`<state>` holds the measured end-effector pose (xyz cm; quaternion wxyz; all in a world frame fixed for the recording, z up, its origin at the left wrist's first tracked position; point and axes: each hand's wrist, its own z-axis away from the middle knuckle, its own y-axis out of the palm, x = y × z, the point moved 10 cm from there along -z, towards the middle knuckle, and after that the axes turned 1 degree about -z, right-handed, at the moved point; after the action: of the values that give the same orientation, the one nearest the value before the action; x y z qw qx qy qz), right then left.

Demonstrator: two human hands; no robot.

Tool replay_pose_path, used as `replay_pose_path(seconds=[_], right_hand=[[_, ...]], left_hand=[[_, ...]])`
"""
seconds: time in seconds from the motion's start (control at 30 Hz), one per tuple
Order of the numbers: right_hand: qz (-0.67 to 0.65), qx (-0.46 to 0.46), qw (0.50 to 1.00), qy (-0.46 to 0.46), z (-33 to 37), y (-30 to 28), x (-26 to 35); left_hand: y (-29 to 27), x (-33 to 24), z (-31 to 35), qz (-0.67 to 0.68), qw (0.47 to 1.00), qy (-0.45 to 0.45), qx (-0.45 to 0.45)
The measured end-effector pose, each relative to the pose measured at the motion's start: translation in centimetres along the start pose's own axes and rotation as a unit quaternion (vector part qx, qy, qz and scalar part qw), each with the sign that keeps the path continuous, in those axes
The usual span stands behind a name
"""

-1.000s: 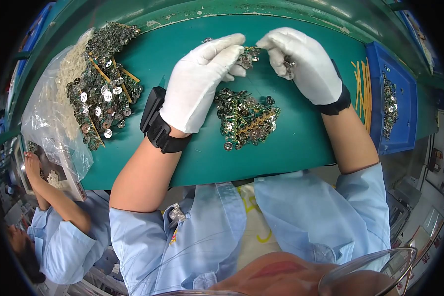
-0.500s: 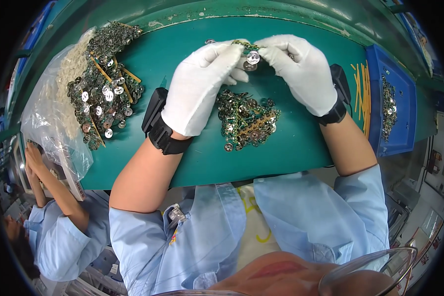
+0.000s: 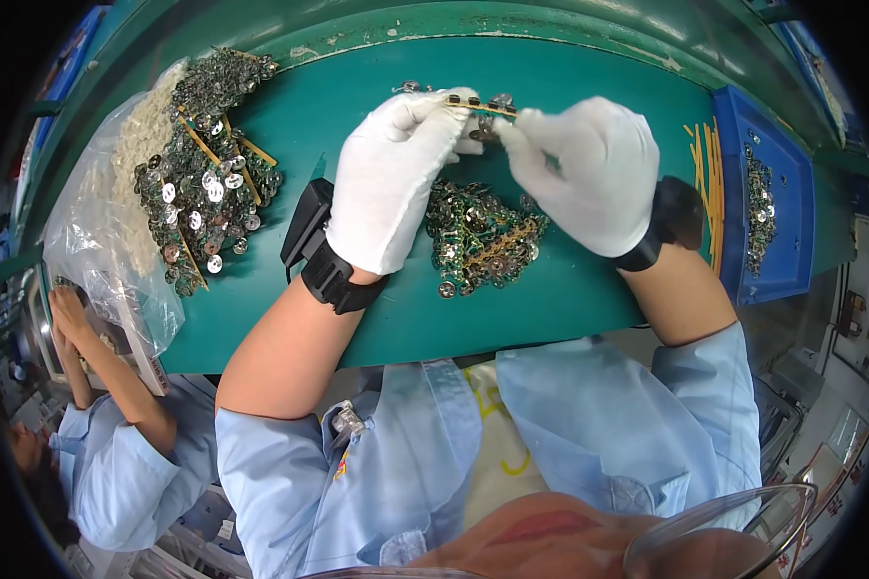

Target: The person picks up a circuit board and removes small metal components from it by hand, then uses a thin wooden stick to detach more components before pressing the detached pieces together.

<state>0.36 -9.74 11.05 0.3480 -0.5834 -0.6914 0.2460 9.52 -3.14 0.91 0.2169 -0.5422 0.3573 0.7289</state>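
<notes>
One strip [image 3: 488, 108] is in work beyond the central pile [image 3: 488, 246]: left hand [image 3: 386, 174] pinches it; grip of the right hand [image 3: 594, 169] is blurred, cannot be told. Bare sticks [image 3: 714, 188] right of the pile suggest partial completion; the pile appears outstanding.

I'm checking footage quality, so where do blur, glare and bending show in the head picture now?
Head view: the right hand is blurred, the left hand sharper; glare whitens some silvery discs at left; the far edge of the green tabletop bows; the corners go black.
</notes>
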Motion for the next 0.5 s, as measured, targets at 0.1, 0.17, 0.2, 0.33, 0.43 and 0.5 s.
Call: replay_pose_path(seconds=[0.1, 0.17, 0.2, 0.33, 0.43, 0.5], right_hand=[[0.043, 0.024, 0.998, -0.035, 0.0, 0.2, 1.5], [-0.012, 0.086, 0.996, -0.029, -0.1, 1.8, 1.8], [-0.038, 0.118, 0.992, -0.026, 0.0, 2.4, 1.9], [-0.173, 0.092, 0.979, 0.059, 0.3, 1.8, -1.4], [-0.188, 0.122, 0.956, 0.191, 0.4, 2.3, -3.7], [-0.194, 0.136, 0.937, 0.257, 1.1, 2.9, -4.9]], left_hand=[[-0.3, -0.1, 0.3, -0.023, 0.999, 0.003, -0.025], [-0.2, 0.1, 0.5, -0.019, 1.0, 0.001, -0.02], [-0.1, 0.2, 0.5, -0.014, 1.0, -0.002, -0.013], [-0.2, 0.5, 0.1, 0.032, 0.999, -0.008, 0.007], [-0.3, 0.9, -0.1, 0.049, 0.998, -0.013, 0.031], [0.3, 1.1, 0.0, 0.041, 0.996, -0.017, 0.075]])
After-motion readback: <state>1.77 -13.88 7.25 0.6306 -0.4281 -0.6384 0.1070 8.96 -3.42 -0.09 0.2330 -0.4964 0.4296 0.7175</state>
